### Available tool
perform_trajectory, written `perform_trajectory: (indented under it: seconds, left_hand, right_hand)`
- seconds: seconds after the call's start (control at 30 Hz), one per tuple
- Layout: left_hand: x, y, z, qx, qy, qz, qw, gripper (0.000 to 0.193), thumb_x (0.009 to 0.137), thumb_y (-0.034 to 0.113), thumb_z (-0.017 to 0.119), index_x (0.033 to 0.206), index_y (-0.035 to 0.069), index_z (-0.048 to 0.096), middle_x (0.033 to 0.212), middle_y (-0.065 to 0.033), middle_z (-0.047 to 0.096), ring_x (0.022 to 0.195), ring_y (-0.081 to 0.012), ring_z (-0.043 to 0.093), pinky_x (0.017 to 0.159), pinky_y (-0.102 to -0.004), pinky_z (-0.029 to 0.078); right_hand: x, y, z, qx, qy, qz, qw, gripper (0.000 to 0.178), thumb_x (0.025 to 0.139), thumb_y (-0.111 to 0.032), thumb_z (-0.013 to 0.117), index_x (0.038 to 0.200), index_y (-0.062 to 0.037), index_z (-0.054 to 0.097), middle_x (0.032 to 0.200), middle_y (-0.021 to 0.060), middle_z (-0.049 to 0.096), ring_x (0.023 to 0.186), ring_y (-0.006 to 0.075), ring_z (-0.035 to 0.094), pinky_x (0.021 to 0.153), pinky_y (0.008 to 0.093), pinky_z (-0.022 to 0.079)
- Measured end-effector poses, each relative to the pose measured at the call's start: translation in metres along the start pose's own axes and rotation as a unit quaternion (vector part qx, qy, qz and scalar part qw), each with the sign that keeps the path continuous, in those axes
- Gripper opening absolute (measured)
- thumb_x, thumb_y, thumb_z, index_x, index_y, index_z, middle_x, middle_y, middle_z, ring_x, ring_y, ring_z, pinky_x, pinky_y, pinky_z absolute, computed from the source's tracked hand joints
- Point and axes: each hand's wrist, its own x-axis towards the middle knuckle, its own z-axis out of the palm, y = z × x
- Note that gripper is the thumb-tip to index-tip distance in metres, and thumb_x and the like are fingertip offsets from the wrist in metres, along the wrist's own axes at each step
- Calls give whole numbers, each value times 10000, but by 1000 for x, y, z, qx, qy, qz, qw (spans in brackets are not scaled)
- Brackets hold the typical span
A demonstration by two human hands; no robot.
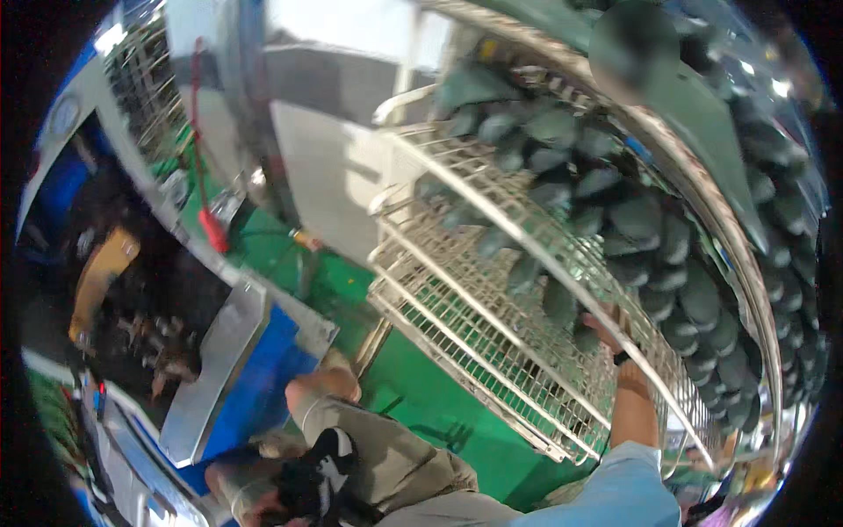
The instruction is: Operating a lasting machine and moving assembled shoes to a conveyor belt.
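Observation:
My right hand reaches over the front rail of a white wire rack, at the edge of the dark grey-green oval pieces lying there in overlapping rows. Its fingers are blurred and partly behind the rail, so I cannot tell whether they grip a piece. A black band circles the wrist, and a light blue sleeve covers the upper part of that arm. My left hand does not show. Low in the view, by my legs in beige shorts, is a black item with white marks, perhaps a shoe.
Further wire tiers sit below the rack's top tier. More oval pieces fill the far right, behind a curved pale rail. On the left stands a machine with a dark interior and a yellow part. A red-ended pole rises from the green floor.

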Motion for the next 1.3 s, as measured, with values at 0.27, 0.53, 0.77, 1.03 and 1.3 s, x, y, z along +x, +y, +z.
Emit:
perform_trajectory:
  seconds: [0.27,0.53,0.77,1.03,1.3]
  left_hand:
    - [-167,-70,-148,-247,489,-114,829,360,742,30,699,1092,-22,637,1247,-185,636,1197,-270,577,1008,-419,461]
    - [-195,-92,-217,473,441,-249,721,309,700,331,822,828,65,731,1082,-144,648,1202,-360,509,1021,-459,420]
    - [-226,-123,-307,375,312,-466,738,449,708,543,733,953,169,759,951,-166,692,1061,-327,638,959,-499,458]
    - [-308,-107,-243,417,377,-347,751,448,707,537,725,777,95,713,798,-120,640,858,-330,632,807,-445,502]
    - [-545,32,-4,370,373,-549,650,450,678,495,796,721,61,683,833,-103,648,895,-313,625,842,-426,490]
  right_hand:
    - [-103,-299,-93,28,-57,-285,956,370,947,-332,638,1216,-78,654,1178,161,677,1056,298,654,947,426,523]
    - [-209,-500,-75,32,-87,-572,815,340,971,-240,631,1245,-42,664,1157,192,688,1063,330,658,918,441,536]
    - [-255,-557,-57,127,-221,-524,813,309,1006,-239,574,1257,-89,673,1143,142,710,978,292,670,810,391,538]
    - [-288,-564,-25,143,-280,-638,703,359,973,-308,635,1219,-50,678,1052,184,715,870,276,686,764,372,542]
    - [-278,-584,54,225,-168,-740,611,323,932,-284,651,1042,8,733,876,209,722,790,401,680,740,429,548]
